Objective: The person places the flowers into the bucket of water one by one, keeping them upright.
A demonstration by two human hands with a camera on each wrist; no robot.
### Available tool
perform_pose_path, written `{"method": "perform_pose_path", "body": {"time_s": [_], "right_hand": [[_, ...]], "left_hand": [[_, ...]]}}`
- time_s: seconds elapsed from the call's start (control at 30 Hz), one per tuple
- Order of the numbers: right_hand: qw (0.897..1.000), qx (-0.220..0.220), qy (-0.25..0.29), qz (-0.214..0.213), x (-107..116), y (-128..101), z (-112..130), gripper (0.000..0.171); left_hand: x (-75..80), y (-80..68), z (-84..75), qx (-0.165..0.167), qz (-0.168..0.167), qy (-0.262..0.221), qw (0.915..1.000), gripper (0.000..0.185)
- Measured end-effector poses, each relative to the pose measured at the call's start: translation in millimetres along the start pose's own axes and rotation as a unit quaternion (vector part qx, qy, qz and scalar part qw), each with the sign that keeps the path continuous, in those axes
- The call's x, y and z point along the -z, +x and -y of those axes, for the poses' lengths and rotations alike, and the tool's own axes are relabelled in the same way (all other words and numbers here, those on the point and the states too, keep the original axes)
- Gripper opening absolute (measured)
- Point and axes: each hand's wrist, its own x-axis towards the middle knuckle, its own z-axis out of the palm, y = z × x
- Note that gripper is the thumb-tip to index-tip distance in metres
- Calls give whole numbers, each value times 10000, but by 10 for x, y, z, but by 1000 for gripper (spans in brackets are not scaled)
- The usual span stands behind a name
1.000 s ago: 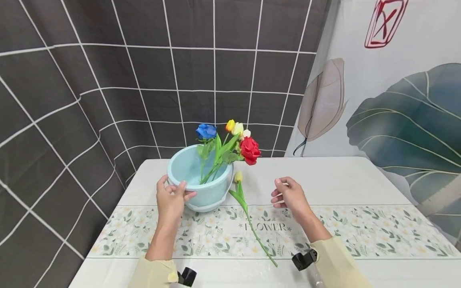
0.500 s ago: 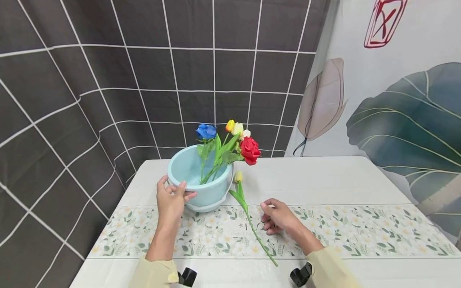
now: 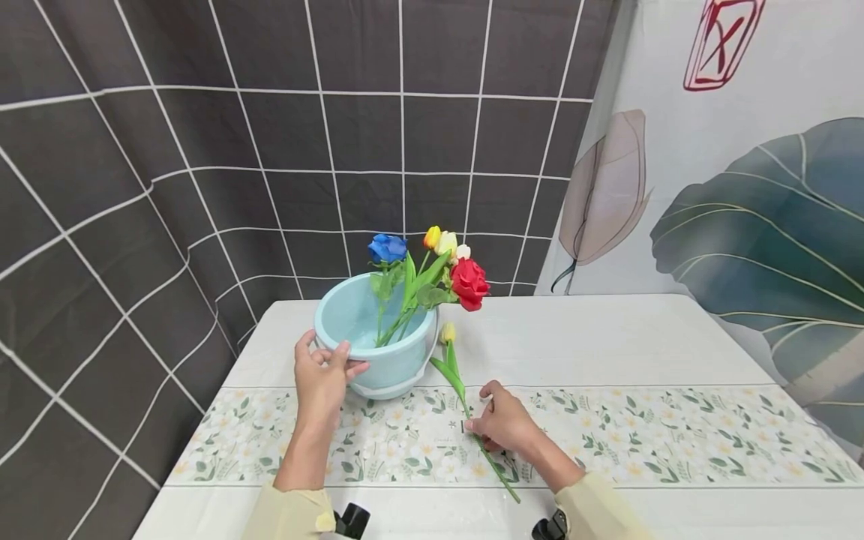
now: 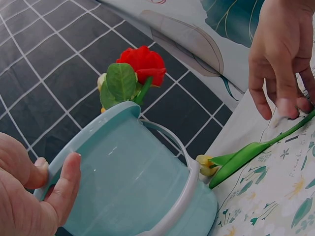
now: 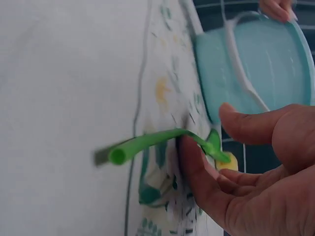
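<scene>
Yellow tulip (image 3: 448,332) lies on the tabletop (image 3: 607,337) near its front edge, stem under the right hand (image 3: 502,424), whose fingers curl onto the stem. Left hand (image 3: 320,379) grips the bucket (image 3: 374,345) rim; bucket holds flowers (image 3: 432,270), toward the far left corner.

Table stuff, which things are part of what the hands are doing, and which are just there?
In use: light blue bucket, held by left hand; loose yellow tulip, its stem touched by right hand; flowers in the bucket.
Just there: floral tablecloth, curtains.
</scene>
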Motion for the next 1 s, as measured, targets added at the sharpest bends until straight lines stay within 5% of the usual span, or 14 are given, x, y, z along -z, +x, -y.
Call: {"method": "perform_pose_path", "body": {"time_s": [0.4, 0.7, 1.0], "right_hand": [[9858, 552, -1504, -492, -173, -46, 49, 61], [9885, 449, -1394, -382, -187, -66, 86, 60], [9960, 654, -445, -407, -77, -62, 13, 55]], "left_hand": [[11, -20, -12, -14, 39, 66, 10000, 69], [3, -20, -5, -9, 12, 27, 10000, 69], [1, -23, -4, -4, -6, 108, 9999, 70]]}}
